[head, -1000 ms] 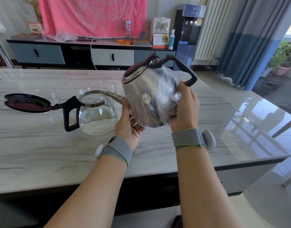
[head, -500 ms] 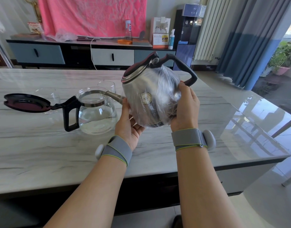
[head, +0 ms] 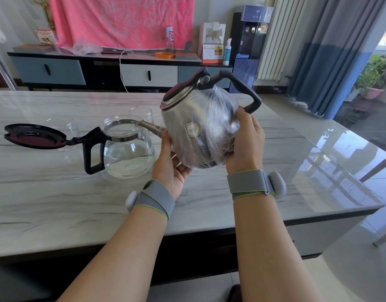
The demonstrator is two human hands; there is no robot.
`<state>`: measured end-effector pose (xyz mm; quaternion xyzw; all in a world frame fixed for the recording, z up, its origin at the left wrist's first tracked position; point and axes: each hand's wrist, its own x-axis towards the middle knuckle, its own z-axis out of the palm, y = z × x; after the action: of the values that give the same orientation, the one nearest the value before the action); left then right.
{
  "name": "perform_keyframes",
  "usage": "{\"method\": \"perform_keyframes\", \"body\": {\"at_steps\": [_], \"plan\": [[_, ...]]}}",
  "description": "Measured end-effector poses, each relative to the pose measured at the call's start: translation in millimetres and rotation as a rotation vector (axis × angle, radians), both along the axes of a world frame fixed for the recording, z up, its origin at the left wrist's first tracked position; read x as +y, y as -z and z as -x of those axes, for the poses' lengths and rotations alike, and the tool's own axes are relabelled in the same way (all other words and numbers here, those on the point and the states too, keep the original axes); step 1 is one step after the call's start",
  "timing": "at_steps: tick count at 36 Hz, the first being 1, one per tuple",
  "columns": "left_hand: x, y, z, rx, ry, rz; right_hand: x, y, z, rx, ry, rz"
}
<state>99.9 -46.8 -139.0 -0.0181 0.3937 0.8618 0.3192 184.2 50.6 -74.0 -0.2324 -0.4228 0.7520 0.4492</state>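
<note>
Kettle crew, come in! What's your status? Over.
Left hand cups steel kettle from below, right hand grips its side. Kettle tilted, spout over open mouth of glass pot. Nothing blocking the spout.

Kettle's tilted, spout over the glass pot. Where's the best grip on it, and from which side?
Grip the black handle from the upper right. It arches clear of the kettle, while the body is wrapped in slick-looking film that the left hand and right hand only cup.
</note>
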Motion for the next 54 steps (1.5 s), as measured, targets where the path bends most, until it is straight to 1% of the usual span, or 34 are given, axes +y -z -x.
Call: {"method": "perform_keyframes", "body": {"at_steps": [32, 54], "plan": [[-1.1, -0.9, -0.7, 0.011, 0.009, -0.004, -0.8, -1.4, -0.3, 0.005, 0.008, -0.012], [0.5, -0.1, 0.6, 0.019, 0.013, -0.006, 1.8, 0.2, 1.1, -0.003, 0.011, -0.073]]}}
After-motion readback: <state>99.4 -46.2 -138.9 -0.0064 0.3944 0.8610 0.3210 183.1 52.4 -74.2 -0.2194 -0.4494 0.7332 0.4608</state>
